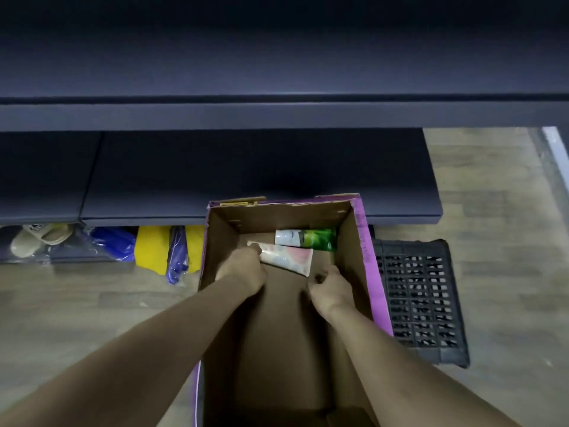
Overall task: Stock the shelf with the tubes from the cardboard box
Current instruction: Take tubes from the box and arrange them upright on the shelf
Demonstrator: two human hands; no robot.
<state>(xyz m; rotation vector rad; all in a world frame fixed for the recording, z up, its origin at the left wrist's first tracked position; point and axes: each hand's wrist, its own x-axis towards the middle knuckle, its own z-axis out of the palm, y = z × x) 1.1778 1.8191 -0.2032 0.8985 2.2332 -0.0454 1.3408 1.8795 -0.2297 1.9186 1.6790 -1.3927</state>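
Observation:
An open cardboard box (pixel 365 241) with purple outer sides stands on the floor in front of the dark shelf (pixel 246 167). Two tubes lie at its far end: a pale pink tube (pixel 292 257) and behind it a green and white tube (pixel 308 238). My left hand (pixel 243 266) reaches into the box and its fingers are closed on the cap end of the pink tube. Just to the right of that tube, my right hand (pixel 331 286) is low in the box with fingers curled and nothing in it.
A black plastic crate (pixel 421 300) lies on the wooden floor right of the box. Under the shelf at left are sandals (pixel 40 238), blue bags (pixel 114 241) and a yellow item (pixel 154 248). An upper shelf edge (pixel 277 117) runs across above.

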